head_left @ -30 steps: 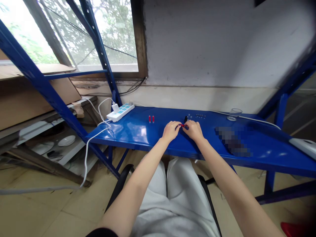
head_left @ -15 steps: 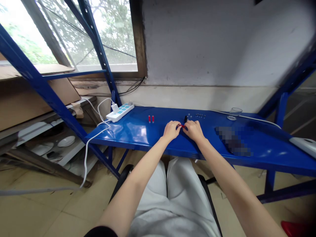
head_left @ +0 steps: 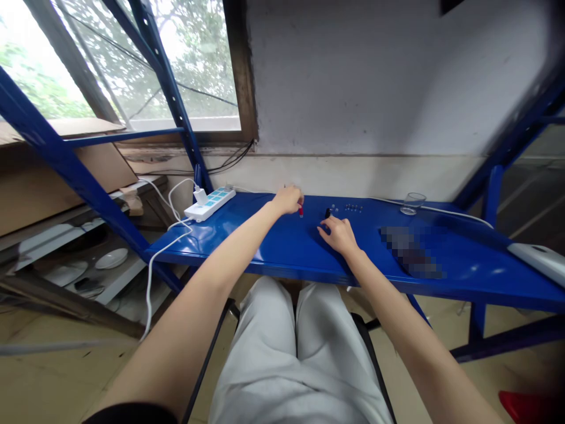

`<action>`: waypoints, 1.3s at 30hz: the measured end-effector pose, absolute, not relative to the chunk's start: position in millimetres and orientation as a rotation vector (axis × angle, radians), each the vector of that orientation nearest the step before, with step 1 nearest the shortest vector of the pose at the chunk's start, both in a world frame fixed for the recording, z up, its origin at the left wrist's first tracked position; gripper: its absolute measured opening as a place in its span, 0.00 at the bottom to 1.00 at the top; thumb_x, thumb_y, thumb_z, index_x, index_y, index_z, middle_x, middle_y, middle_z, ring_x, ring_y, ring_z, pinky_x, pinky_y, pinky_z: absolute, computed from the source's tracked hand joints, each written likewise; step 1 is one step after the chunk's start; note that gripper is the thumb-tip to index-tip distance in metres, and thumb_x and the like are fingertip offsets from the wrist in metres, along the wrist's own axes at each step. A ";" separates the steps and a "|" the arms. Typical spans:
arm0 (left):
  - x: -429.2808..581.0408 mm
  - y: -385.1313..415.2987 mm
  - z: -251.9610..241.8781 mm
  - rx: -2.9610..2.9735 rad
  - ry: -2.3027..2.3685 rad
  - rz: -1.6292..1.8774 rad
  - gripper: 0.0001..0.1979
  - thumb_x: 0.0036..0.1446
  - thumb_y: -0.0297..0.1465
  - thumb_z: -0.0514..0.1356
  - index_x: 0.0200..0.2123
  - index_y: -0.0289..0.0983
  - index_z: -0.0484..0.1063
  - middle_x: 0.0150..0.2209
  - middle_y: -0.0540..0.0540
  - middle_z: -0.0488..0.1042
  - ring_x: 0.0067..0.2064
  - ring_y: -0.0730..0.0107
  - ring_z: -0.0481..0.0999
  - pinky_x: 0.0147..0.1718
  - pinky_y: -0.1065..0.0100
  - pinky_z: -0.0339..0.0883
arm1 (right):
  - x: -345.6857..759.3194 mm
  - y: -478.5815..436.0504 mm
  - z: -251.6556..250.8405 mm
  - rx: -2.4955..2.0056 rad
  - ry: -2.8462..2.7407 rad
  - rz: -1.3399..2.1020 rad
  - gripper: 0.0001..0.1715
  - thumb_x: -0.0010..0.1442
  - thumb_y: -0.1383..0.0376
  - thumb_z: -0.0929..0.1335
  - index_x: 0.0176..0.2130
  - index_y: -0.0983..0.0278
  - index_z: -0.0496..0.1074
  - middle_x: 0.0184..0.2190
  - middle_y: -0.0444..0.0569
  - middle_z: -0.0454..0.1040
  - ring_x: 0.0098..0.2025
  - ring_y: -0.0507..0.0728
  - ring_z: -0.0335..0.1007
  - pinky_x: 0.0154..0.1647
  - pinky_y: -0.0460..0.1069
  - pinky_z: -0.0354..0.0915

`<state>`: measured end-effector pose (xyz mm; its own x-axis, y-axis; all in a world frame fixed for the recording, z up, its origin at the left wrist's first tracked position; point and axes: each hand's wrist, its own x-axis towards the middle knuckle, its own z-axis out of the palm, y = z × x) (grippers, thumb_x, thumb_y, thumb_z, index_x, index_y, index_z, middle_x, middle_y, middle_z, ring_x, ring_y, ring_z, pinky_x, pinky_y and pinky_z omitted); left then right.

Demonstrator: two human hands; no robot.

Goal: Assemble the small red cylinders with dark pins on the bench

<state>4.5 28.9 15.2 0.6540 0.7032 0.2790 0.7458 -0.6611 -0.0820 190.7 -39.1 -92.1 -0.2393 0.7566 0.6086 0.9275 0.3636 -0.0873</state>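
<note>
My left hand (head_left: pixel 289 199) is over the far part of the blue table, its fingers closed on a small red cylinder (head_left: pixel 301 209) with a pale lower end. Nearer to me, my right hand (head_left: pixel 341 234) rests low over the table, thumb and fingers apart, with nothing visible between them. Just beyond its fingertips is a small black object (head_left: pixel 327 212), too small to name. Several tiny clear pieces (head_left: pixel 353 208) lie behind it, some of them in rows. My left forearm covers the spot where two red cylinders stood.
A white power strip (head_left: pixel 210 204) with a plugged-in cable lies at the table's left end. On the right are a clear glass (head_left: pixel 412 204), a blurred-out dark item (head_left: pixel 410 253) and a white device (head_left: pixel 541 262). A blue metal post (head_left: pixel 165 76) rises at left.
My left hand has moved away from my right, left and farther back, with a red cylinder. My right hand has loosened its pinch and spread its fingers. The view has shifted slightly.
</note>
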 end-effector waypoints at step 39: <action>-54.8 50.6 -4.4 -2.516 -1.468 -0.084 0.07 0.48 0.26 0.57 0.30 0.38 0.75 0.40 0.43 0.73 0.47 0.58 0.63 0.47 0.55 0.52 | 194.0 -34.5 -96.3 -1.462 -2.072 -0.367 0.14 0.60 0.62 0.58 0.33 0.64 0.70 0.29 0.49 0.71 0.31 0.53 0.65 0.34 0.49 0.48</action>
